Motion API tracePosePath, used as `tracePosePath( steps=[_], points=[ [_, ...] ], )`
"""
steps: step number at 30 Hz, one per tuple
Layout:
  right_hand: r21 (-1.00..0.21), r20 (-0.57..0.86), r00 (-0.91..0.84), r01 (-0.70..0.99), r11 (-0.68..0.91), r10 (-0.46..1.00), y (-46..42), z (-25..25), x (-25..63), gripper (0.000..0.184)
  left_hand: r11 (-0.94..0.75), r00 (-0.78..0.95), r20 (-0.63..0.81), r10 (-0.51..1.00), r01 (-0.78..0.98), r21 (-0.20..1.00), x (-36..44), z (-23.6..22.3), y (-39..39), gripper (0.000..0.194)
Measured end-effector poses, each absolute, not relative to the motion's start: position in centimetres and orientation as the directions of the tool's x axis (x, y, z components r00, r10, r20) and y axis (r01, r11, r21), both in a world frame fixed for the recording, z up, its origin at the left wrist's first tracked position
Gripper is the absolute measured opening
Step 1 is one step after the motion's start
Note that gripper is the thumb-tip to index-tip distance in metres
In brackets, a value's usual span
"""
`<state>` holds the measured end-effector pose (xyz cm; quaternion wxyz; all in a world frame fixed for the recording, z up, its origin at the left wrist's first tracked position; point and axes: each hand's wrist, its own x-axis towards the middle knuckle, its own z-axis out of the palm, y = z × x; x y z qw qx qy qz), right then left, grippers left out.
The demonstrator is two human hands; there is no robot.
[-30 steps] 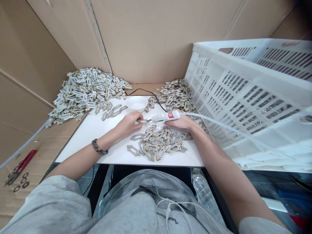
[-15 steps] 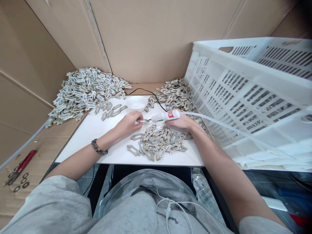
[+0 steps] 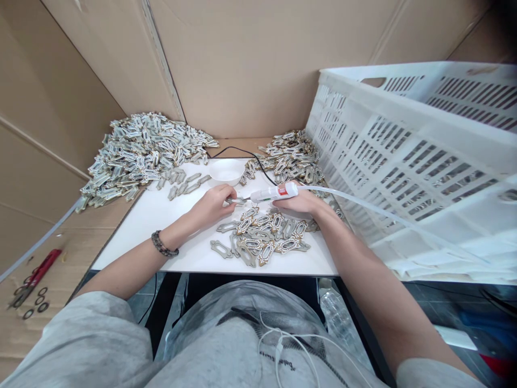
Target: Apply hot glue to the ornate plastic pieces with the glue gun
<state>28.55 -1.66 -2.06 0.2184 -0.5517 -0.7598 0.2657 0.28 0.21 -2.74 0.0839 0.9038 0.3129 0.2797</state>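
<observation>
My left hand (image 3: 213, 203) is closed, pinching a small ornate metal plate (image 3: 236, 201) on the white board (image 3: 161, 215). My right hand (image 3: 301, 203) grips a white pen-shaped dispenser (image 3: 273, 193) with a red label, its tip touching that plate. A clear tube (image 3: 363, 207) runs from the tool to the right. A loose cluster of the same plates (image 3: 262, 234) lies just in front of both hands.
A big heap of plates (image 3: 139, 153) fills the back left, a smaller heap (image 3: 288, 156) the back right. A white dish (image 3: 226, 171) and black cable (image 3: 254, 159) sit behind. A white slotted crate (image 3: 412, 156) stands right. Red scissors (image 3: 34, 276) and rings lie left.
</observation>
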Motion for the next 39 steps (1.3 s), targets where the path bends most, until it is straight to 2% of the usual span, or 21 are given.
tracePosePath(
  steps=[27,39],
  points=[
    [-0.681,0.023,-0.304,0.693,0.237,0.952,-1.73,-2.01,28.49,0.016,-0.806,0.662,0.462,0.591,0.513,0.295,0.42,-2.31,-0.24,0.011],
    [-0.66,0.026,-0.296,0.712,0.239,0.955,-1.78,-1.95,28.45,0.016,-0.805,0.654,0.474,0.59,0.526,0.276,0.32,-2.37,-0.11,0.008]
  ],
)
